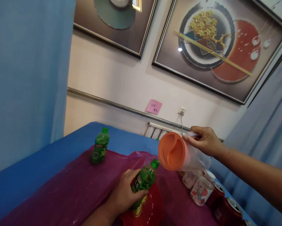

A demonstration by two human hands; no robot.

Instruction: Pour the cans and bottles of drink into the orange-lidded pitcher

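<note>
my left grip (pixel 124 192) wraps a green plastic bottle (pixel 146 178) in the near middle, just right of which my right grip (pixel 205 140) clasps a tilted translucent plastic pitcher (pixel 192 159) with an orange lid (pixel 172 152), a second green bottle (pixel 99 148) standing far left.

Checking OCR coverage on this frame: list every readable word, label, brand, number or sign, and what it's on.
"32", seemingly: handwritten on the square pink paper note; remaining characters unclear.
Upright green plastic bottle: text too small to read.
Tilted green plastic bottle in the left hand: text too blurred to read.
White-lidded jar with a red-and-white printed picture: any text too small.
Dark red metal cans: any print unreadable.
</note>
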